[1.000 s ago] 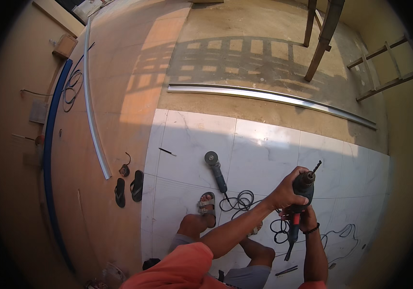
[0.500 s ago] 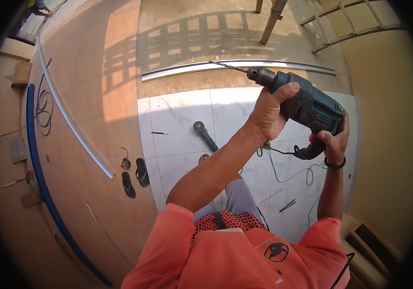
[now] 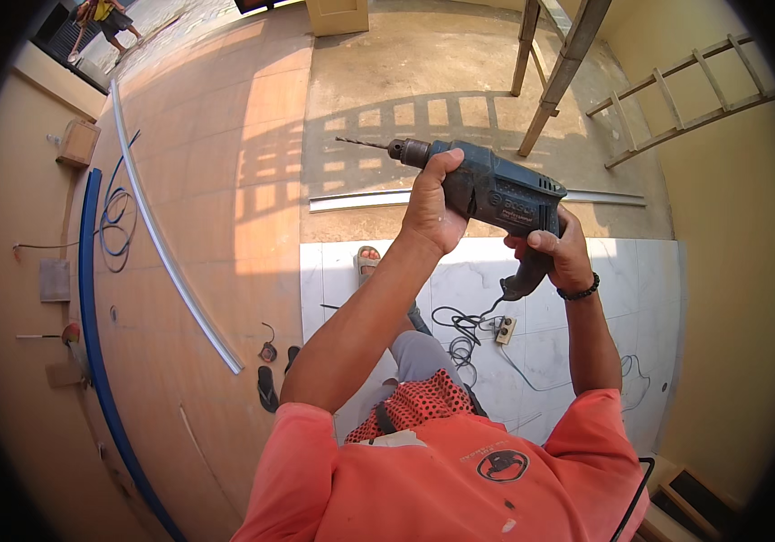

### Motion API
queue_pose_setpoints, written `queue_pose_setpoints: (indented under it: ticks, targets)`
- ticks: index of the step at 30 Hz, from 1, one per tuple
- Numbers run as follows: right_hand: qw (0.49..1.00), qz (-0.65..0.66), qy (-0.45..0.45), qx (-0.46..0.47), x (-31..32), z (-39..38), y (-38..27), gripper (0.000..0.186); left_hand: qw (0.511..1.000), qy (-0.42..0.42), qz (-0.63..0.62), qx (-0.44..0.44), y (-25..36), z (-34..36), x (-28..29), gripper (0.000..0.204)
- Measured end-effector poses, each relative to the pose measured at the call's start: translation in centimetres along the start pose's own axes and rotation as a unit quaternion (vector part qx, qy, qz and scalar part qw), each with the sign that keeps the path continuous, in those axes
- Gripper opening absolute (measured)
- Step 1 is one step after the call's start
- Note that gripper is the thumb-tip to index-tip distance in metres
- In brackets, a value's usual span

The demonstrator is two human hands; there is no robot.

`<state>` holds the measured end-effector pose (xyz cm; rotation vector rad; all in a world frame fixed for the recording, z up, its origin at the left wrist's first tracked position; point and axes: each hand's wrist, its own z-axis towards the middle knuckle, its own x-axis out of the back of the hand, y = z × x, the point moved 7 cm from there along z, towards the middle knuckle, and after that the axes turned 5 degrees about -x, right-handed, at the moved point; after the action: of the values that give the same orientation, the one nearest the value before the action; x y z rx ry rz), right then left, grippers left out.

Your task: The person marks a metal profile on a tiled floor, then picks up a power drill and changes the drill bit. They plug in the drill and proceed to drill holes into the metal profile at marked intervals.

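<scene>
Sunlit floor fills the view, tan tile at the left giving way to white marble-patterned tile [image 3: 586, 298] under the person. Far left, a blue pipe [image 3: 89, 298] curves beside a coil of cable [image 3: 116, 221], and a long pale rail [image 3: 170, 253] runs just inside them, with dark sandals [image 3: 267, 388] near its lower end. Moving right, the left hand [image 3: 432, 203] is wrapped closed around the front body of a dark power drill [image 3: 496, 194], held up level at chest height, its bit [image 3: 360, 144] pointing left. The right hand [image 3: 554, 253] is clenched on the drill's handle, its cord dropping to a socket block [image 3: 504, 330] on the tile. Holding well, by the look of it, means keeping both wrists firm and the cord slack. Wooden ladders [image 3: 676, 99] lean at the right.
</scene>
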<state>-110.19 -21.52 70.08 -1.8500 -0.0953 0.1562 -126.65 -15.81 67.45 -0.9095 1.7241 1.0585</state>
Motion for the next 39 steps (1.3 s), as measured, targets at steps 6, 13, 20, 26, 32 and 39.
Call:
queue_pose_setpoints:
  ticks: [6,13,20,26,32,39]
  targets:
    - [0.993,0.09,0.052,-0.057,-3.1,10.5,4.1,0.072,0.997,0.054,-0.023,0.04,3.5,9.2,8.3,0.034]
    - [0.981,0.09,0.064,-0.162,-5.8,20.6,6.5,0.069,0.984,0.139,-0.049,0.104,7.7,17.2,16.1,0.045]
    - [0.972,-0.123,0.099,-0.176,-10.8,26.8,10.4,0.059,0.962,0.231,-0.06,0.134,10.8,19.9,24.0,0.04]
    - [0.931,-0.291,0.154,-0.156,-17.7,31.5,18.3,0.076,0.906,0.339,-0.018,0.251,12.2,21.6,36.3,0.043]
    - [0.895,-0.35,0.167,-0.222,-24.0,38.5,32.7,0.078,0.868,0.398,0.031,0.295,12.1,23.2,55.5,0.051]
    - [0.874,-0.374,0.157,-0.267,-27.4,46.6,51.6,0.077,0.822,0.449,0.043,0.348,11.6,26.6,73.9,0.051]
